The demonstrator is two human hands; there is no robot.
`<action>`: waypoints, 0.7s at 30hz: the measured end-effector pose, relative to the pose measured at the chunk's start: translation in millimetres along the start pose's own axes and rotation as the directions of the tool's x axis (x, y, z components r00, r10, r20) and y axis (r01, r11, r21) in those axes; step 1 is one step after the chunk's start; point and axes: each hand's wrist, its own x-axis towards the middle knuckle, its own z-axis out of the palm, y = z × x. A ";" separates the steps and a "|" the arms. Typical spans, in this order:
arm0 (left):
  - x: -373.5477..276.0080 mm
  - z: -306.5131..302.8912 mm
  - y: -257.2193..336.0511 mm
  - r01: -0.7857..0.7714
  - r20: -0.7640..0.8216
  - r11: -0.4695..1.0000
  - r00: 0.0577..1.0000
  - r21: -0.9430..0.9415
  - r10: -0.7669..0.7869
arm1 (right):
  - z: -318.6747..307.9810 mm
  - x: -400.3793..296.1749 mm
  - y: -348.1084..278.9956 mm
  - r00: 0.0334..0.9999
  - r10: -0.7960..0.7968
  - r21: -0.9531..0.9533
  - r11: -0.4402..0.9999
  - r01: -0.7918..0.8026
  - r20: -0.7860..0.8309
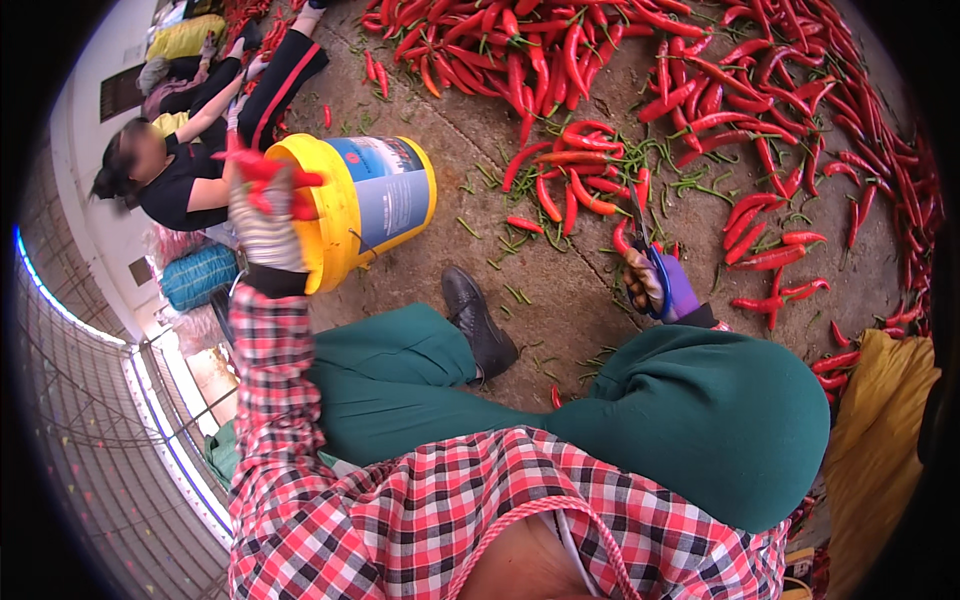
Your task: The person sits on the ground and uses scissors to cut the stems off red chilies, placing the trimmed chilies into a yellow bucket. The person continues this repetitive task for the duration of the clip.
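Note:
My left hand (264,221), in a striped knit glove, grips several red chili peppers (271,178) at the mouth of a yellow plastic bucket (330,217). Motion blurs those peppers, and the inside of the bucket is hidden from me. Low over the concrete floor, my right hand (654,283) wears a purple glove with stained fingers. It holds scissors (660,274) with blue handles, the blades pointing away from me. Just beyond the blades lie a small heap of red chilies (577,172) and a scatter of cut green stems (645,154).
Large piles of red chilies (517,45) spread across the far floor (420,247) and along the right side. A co-worker (180,172) sits beyond the bucket, with another person (176,86) farther back. A blue woven sack (199,276) lies at left; yellowish sacking (877,435) is at right.

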 end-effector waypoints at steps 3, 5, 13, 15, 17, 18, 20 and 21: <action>22.2 -97.1 -28.7 0.255 -0.110 0.945 0.965 0.205 -0.237 | 7.2 4.4 -2.0 0.999 0.009 -0.070 0.998 -0.012 -0.037; 24.4 -122.5 -54.1 0.171 0.072 0.822 0.966 0.544 -0.249 | 9.3 8.5 -1.4 0.998 -0.023 -0.114 0.993 0.016 -0.062; 53.4 144.0 -53.4 -0.384 0.452 0.617 0.891 0.687 0.050 | 8.9 10.4 -1.3 1.000 0.004 -0.056 0.998 -0.003 0.018; 70.7 211.7 -78.7 -0.109 0.310 0.636 0.926 0.764 -0.214 | 4.2 11.6 -3.3 0.992 0.061 0.053 0.996 -0.067 0.107; 80.9 262.9 -95.1 0.160 0.134 0.682 0.925 0.713 -0.356 | -12.1 8.1 -9.0 0.956 0.084 0.195 0.970 -0.142 0.280; 80.0 262.2 -99.7 0.198 0.093 0.693 0.929 0.693 -0.358 | -11.3 7.4 -8.4 0.947 0.092 0.206 0.965 -0.161 0.307; 79.9 249.0 -110.5 0.164 0.148 0.731 0.928 0.662 -0.342 | -4.5 1.4 -9.8 0.975 0.049 0.096 0.993 -0.071 0.215; 74.4 240.1 -132.1 0.072 0.201 0.822 0.954 0.565 -0.222 | -9.5 4.7 -6.4 0.971 0.045 0.085 0.994 -0.067 0.235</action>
